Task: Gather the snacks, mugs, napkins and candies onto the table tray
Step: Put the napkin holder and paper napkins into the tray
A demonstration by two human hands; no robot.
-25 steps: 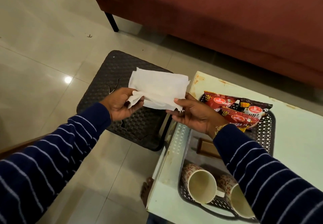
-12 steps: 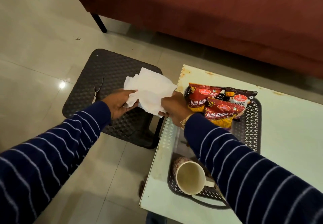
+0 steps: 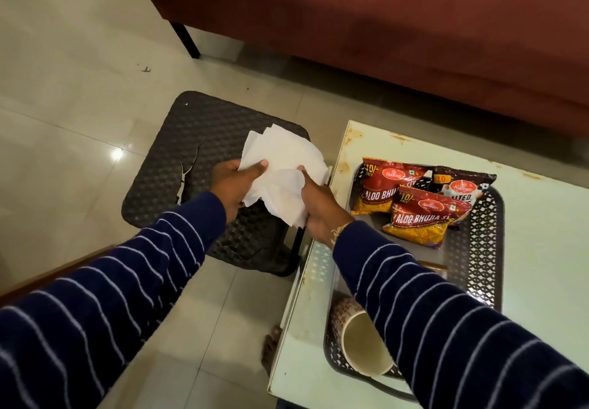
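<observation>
While both hands are gripping the napkins (image 3: 280, 176), left hand (image 3: 234, 187) and right hand (image 3: 318, 203) fingers curled into the paper, the bundle is hanging just left of the tray (image 3: 484, 249), over the stool (image 3: 204, 140); the right hand is lying nearer the tray.

You will find legible print on the snack packets only — the rear red packet (image 3: 384, 190) reads "10/- ONLY" and "ALOO BH", cut off. The front red packet (image 3: 425, 217) reads "ALOO BHUJIA S"; the dark packet (image 3: 462, 185) shows "10" and "LTED".
</observation>
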